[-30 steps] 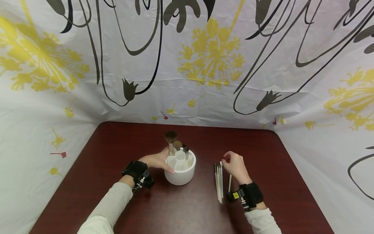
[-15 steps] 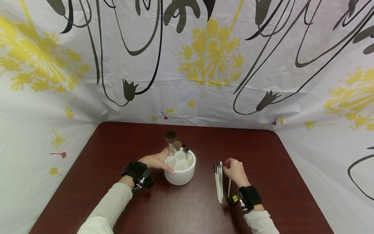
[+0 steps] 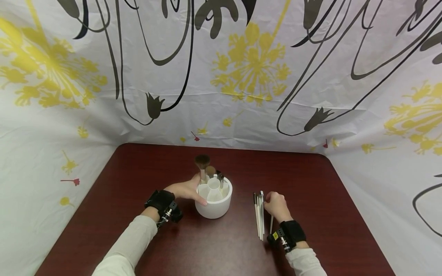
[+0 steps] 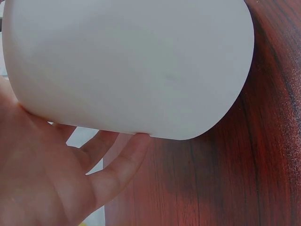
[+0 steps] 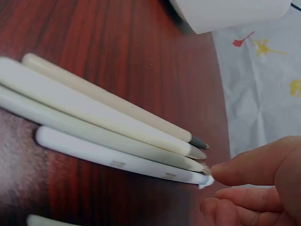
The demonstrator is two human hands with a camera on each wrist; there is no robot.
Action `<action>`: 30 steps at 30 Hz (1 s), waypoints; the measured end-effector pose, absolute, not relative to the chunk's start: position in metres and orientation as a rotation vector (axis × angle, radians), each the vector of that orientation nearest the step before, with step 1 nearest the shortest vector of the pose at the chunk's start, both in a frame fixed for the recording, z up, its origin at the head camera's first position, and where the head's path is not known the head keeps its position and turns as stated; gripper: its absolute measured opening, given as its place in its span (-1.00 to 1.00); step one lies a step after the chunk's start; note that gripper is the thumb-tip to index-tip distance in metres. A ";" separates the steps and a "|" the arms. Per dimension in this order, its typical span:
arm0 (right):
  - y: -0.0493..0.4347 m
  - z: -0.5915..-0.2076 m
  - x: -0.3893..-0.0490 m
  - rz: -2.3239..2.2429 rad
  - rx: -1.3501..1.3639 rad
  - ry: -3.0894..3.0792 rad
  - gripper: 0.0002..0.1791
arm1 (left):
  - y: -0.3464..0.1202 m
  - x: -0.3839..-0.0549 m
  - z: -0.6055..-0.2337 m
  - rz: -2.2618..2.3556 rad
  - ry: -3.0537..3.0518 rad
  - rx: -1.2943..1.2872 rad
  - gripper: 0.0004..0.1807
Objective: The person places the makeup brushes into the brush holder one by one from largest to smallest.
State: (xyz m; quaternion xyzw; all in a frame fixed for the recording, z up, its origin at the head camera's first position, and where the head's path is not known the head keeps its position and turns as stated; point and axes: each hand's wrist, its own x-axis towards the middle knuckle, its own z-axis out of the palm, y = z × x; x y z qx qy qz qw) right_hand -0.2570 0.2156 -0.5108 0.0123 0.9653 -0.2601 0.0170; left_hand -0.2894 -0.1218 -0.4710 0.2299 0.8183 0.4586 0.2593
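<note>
My left hand (image 3: 186,190) grips the white round brush holder (image 3: 213,209) from its left side, thumb at the front near the rim. In the left wrist view its fingers (image 4: 127,157) press against the holder's smooth wall. Makeup brushes (image 3: 202,163) stand upright in the holder's rear compartments. My right hand (image 3: 277,206) is bent above the table, beside a row of thin pale-handled brushes (image 3: 258,216). A lone brush (image 3: 271,224) lies partly beneath that hand, its upper end hidden. In the right wrist view, the thumb (image 5: 254,165) appears near a white handle's end, with a gap to the curled fingers.
The dark red wooden table (image 3: 235,253) bears all these things. A white patterned cloth (image 3: 255,126) hangs behind it and along both sides. Each wrist carries a black strap with a camera.
My right hand has moved down, toward my body, along the lone brush, covering more of its handle. The left hand and holder keep their place; the brush row lies still.
</note>
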 end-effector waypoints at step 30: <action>0.209 -0.526 -0.255 -0.797 0.106 3.001 -0.59 | -0.122 -0.289 -0.472 1.279 2.209 0.660 0.32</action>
